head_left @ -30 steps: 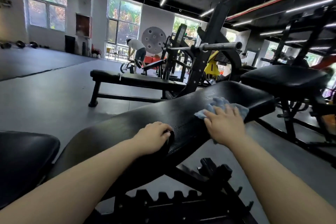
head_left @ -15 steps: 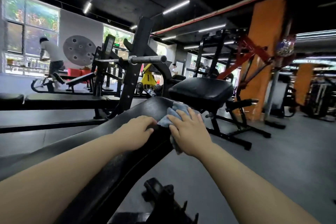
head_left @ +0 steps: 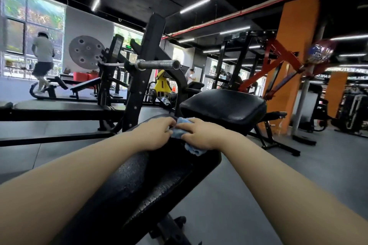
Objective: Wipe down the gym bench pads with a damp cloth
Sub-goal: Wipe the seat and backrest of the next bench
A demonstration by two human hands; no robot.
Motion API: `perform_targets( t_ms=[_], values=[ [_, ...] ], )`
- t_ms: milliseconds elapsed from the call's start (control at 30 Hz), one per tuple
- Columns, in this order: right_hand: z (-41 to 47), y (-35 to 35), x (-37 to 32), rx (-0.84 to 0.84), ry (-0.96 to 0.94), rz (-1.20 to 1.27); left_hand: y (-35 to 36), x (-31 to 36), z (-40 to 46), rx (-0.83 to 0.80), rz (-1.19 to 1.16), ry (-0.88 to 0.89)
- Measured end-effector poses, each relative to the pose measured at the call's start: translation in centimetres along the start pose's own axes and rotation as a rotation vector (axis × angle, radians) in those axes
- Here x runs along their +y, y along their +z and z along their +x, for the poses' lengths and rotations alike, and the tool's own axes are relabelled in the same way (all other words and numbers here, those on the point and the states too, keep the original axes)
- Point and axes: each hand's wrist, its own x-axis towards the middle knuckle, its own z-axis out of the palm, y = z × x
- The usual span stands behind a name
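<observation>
Centre of frame: a blue cloth point(head_left: 180, 132) lies bunched at the far end of the long black bench pad point(head_left: 151, 185), which runs from lower left up toward the middle. Right hand point(head_left: 203, 135) lies over the cloth, fingers spread fairly flat, pressing it to the pad's right edge; a fold hangs over that edge below the hand. Left hand point(head_left: 154, 135) sits just beside it on the pad top, fingers curled, tips at the cloth's near corner. Whether they pinch the fabric or only touch it cannot be told.

A second pad, the black seat point(head_left: 225, 107), stands just beyond the hands, centre right. Barbell sleeve point(head_left: 157, 64) juts out above, upper middle.

Risks, as judged: the overhanging fold could slide off toward the floor if pressure eases near the edge. With the cloth so bunched, a stroke may skip strips of the pad. Pad surface shows a wet-looking sheen, so a bracing hand could slip.
</observation>
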Motion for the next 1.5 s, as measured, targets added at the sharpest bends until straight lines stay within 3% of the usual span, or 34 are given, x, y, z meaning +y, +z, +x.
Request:
perform_targets(
  t_ms=[300,467,667,967,1067,1133,1233,1300,1433,1500],
  values=[
    [4.7,-0.1,-0.5,-0.081,0.046,0.152,-0.3,-0.7,-0.8,-0.002,0.086,-0.089],
    [1.7,0.0,0.5,-0.035,0.025,0.267,-0.2,0.2,-1.1,0.072,-0.003,-0.004],
    [-4.4,2.3,0.7,0.243,0.003,0.457,-0.3,3.4,-1.1,0.088,0.032,0.165],
    [-9.1,9.4,-1.9,0.792,-0.073,0.657,-0.4,5.1,-1.2,0.055,-0.106,0.187],
    [-10.3,10.3,-0.8,0.876,-0.137,0.716,0.2,5.5,-0.7,0.035,-0.074,0.211],
    [-10.9,9.4,1.0,0.970,-0.153,0.588,0.6,5.5,-0.3,0.019,-0.035,0.217],
    [-10.6,5.9,4.3,1.158,-0.120,0.138,0.5,5.5,-0.1,0.010,0.031,0.222],
    [-9.9,3.4,6.1,1.143,-0.085,-0.125,0.2,5.6,-0.1,0.012,0.082,0.253],
    [-6.7,1.8,8.4,0.617,0.040,-0.474,0.0,5.6,0.1,-0.001,0.105,0.284],
    [-5.0,1.2,8.3,0.496,0.010,-0.567,0.0,5.6,0.1,0.011,0.159,0.319]
  ],
)
